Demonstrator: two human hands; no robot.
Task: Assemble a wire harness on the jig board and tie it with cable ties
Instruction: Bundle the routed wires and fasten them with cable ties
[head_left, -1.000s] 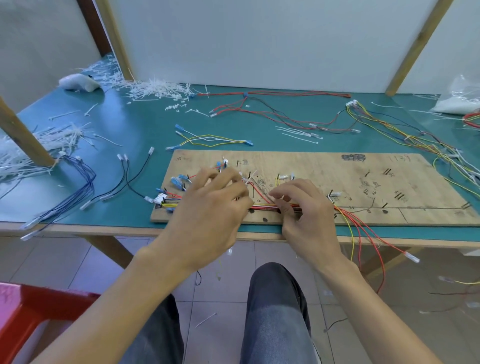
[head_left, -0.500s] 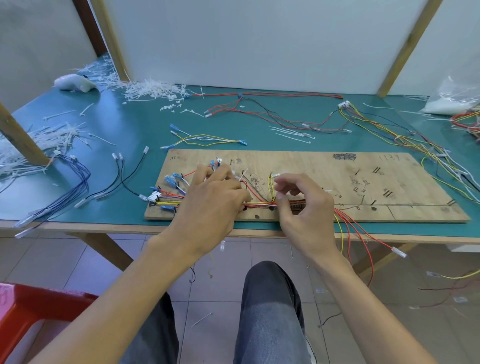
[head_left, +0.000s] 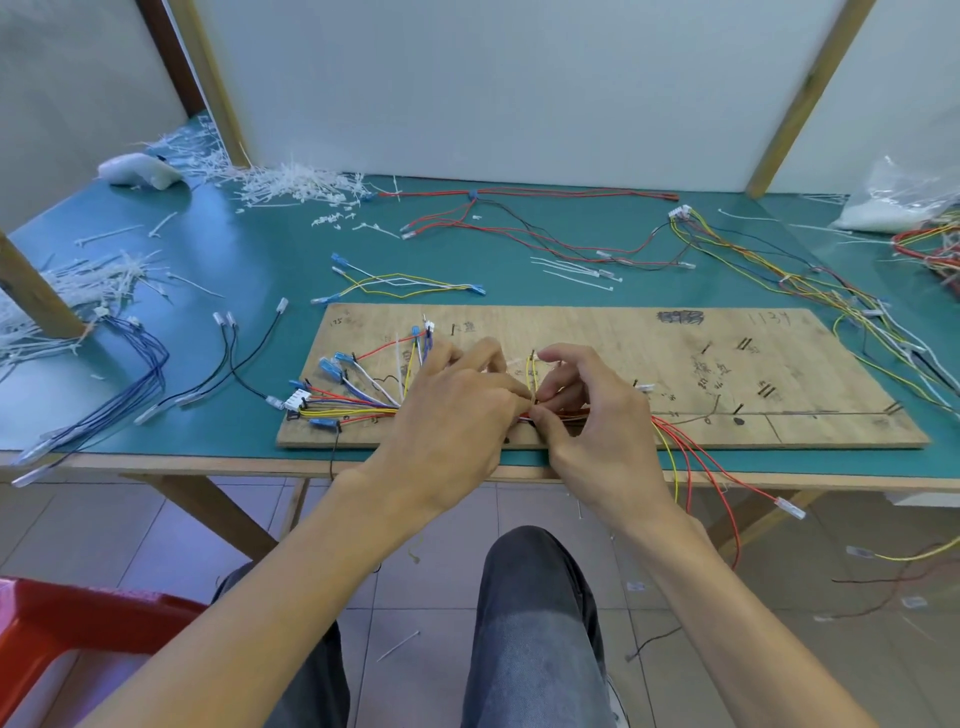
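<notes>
A wooden jig board (head_left: 779, 364) lies on the green table (head_left: 260, 260). A wire harness (head_left: 353, 410) of red, yellow, blue and white wires runs along the board's front edge, with blue and white connectors fanned out at its left end. My left hand (head_left: 457, 410) and my right hand (head_left: 587, 410) meet over the middle of the bundle and pinch it with fingertips close together. Whether a cable tie sits between the fingers is hidden. Red and yellow wire tails (head_left: 696, 467) hang off the table edge to the right.
Piles of white cable ties (head_left: 291, 182) lie at the back left, more ties (head_left: 78, 291) at the left edge. Loose wire sets lie behind the board: yellow-white (head_left: 400, 283), red-black (head_left: 519, 228), multicolour (head_left: 805, 280). Blue and black wires (head_left: 145, 374) lie left. A red stool (head_left: 67, 639) stands below.
My right hand lifted off the bundle and its fingers curled up, now pinching at the spot where my left fingertips are. The left hand stayed roughly in place.
</notes>
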